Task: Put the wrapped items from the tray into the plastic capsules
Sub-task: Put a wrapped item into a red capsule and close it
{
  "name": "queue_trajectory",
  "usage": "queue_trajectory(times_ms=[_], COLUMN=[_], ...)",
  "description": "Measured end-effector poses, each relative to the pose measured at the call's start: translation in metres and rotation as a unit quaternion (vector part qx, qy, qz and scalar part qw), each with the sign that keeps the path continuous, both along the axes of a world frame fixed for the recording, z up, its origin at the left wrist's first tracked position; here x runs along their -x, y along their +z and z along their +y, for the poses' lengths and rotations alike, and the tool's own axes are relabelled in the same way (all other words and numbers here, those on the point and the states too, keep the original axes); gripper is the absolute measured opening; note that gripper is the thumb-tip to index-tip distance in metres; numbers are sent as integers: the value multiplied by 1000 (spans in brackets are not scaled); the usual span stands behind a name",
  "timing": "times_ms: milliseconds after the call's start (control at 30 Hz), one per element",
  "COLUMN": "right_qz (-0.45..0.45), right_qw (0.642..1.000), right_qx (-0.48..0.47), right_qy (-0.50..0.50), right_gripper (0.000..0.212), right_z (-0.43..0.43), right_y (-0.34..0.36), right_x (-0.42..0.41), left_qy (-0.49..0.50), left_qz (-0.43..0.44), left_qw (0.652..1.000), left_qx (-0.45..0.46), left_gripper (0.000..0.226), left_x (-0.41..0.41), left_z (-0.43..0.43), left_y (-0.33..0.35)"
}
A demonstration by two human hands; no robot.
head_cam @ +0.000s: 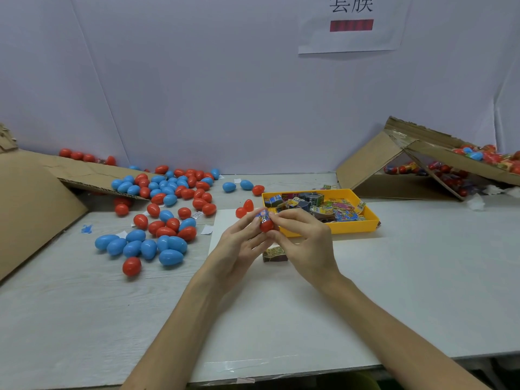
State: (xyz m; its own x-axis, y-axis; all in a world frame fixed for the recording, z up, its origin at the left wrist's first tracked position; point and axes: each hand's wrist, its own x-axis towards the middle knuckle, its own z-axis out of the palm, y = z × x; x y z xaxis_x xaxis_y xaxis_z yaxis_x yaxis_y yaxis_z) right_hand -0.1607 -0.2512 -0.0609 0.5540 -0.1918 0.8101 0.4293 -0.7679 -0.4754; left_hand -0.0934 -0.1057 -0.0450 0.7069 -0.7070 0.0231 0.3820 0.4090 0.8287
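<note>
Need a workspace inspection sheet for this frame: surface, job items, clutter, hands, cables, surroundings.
Surface: pale grey tabletop, with a white paper sheet lying on it.
Job's things: yellow plastic tray holds colourful wrapped items; red and blue egg-shaped plastic capsules lie loose at left; one spare wrapped packet lies on the table below the hands.
Clutter: small white paper scraps; flattened brown cardboard at left; tipped brown cardboard box at right, with more capsules inside.
Hands: left hand holds a red capsule shell; right hand pinches a blue wrapped item at its opening.
Cables: nothing seen.
Surroundings: white back wall with a printed paper sign.
</note>
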Motion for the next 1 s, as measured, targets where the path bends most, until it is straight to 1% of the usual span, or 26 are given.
queue_trajectory(times_ms=[200, 333, 433, 533, 700, 867, 933, 1000], right_qz=[-6, 4, -13, -20, -13, 11, 7, 14], right_qw=[1000, 999, 998, 999, 999, 998, 996, 991], right_qx=[16, -38, -59, -40, -7, 32, 66, 121], right_qy=[0, 2, -10, -27, -44, -50, -55, -56], right_gripper=[37, 36, 24, 13, 6, 2, 2, 3], right_z=[0, 3, 2, 1, -2, 0, 0, 0], right_y=[0, 5, 8, 7, 6, 6, 7, 8], right_x=[1, 2, 3, 4, 4, 4, 5, 6], left_qy=[-15, -24, -23, -22, -18, -19, -10, 6], left_qz=[-7, -2, -6, -21, -45, -75, -85, -85], left_qw=[1000, 1000, 1000, 999, 998, 995, 994, 994], left_qx=[2, 10, 2, -17, -45, -61, -63, -63], left_gripper=[46, 43, 47, 48, 41, 50, 51, 54], left_x=[1, 0, 0, 0, -1, 0, 0, 1], left_z=[0, -1, -1, -3, -3, -3, -3, -4], left_y=[1, 0, 0, -1, -2, -4, -5, -5])
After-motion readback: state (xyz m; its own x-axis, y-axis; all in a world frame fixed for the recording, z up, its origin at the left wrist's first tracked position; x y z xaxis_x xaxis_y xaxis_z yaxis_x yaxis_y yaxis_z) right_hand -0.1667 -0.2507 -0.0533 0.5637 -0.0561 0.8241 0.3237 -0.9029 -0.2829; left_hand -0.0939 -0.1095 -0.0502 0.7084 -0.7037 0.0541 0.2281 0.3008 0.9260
